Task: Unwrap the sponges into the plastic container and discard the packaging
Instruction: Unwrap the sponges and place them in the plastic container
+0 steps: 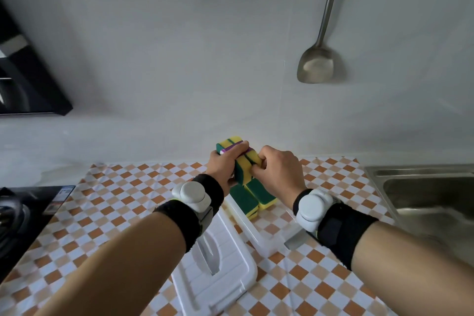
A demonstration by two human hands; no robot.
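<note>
A pack of yellow-and-green sponges with a purple band is held up above the counter. My left hand grips its upper part, fingers curled over the purple band. My right hand pinches the sponge edge on the pack's right side. Below the hands, several loose sponges stand in the clear plastic container. The container's far end is hidden behind the sponges and my wrists.
A white lid lies in front of the container on the checkered mat. A steel sink is at the right, a black stove at the left. A metal spatula hangs on the wall.
</note>
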